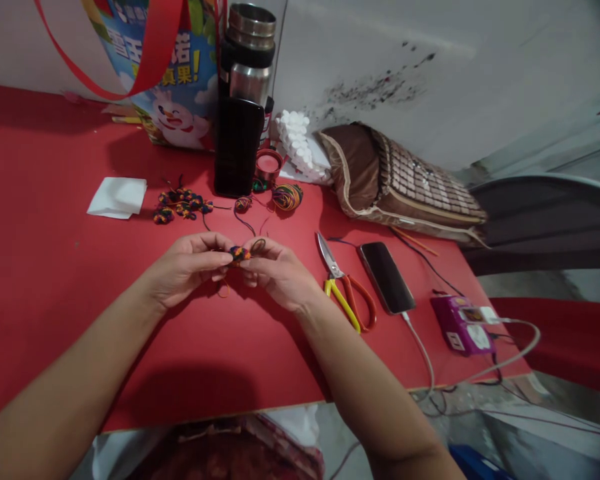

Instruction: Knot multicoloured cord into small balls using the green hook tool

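Note:
Over the red table, both of my hands pinch a small knot of multicoloured cord. My left hand grips it from the left with fingers closed. My right hand holds its right side, fingers closed, with a thin loop of cord sticking up above them. A loose cord end hangs down onto the table below the knot.
Several finished cord knots and a cord coil lie behind the hands. A white tissue, black case, steel flask, printed bag, scissors, phone on a cable, purple power strip and a cushion are around.

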Tool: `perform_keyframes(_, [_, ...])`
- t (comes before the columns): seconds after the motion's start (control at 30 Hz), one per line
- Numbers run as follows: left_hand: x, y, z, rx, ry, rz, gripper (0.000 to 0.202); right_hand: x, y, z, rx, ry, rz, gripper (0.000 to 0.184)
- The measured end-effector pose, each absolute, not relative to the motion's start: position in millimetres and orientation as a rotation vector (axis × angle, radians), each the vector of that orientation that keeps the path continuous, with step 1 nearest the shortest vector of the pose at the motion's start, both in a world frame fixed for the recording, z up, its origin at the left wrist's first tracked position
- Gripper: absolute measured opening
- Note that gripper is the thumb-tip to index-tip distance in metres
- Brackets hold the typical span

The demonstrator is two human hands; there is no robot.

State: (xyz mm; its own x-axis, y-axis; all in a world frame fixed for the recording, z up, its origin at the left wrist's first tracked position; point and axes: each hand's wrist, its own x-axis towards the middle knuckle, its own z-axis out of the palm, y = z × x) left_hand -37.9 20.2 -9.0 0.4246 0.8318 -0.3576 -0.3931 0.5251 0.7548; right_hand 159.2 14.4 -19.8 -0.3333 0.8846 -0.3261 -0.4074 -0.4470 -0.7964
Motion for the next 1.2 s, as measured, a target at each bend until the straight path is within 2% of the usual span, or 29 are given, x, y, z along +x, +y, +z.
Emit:
perform_keyframes(0.2, [-36.4,18.2,-8.8,0.703,0.841,0.85,0.022,158.7,14.2,-13.8,-0.948,-0.784,1.933,0.031])
perform_keyframes(0.47, [-34.3,17.0,-2.4,0.591,0.818,0.74,0.03,161.1,15.1,-14.8,-0.963,-0.879,1.93,0.02])
perform_keyframes(0.77, [-34.5,19.4,-8.7,0.616,0.835,0.808,0.035,161.2,16.0,-11.9,-0.962,-0.707,1.984,0.028])
perform_keyframes(1.2, [-33.9,19.0,-6.5,0.612,0.853,0.76,0.026,161.3,16.6,-14.3,-0.973,-0.656,2.04,0.031])
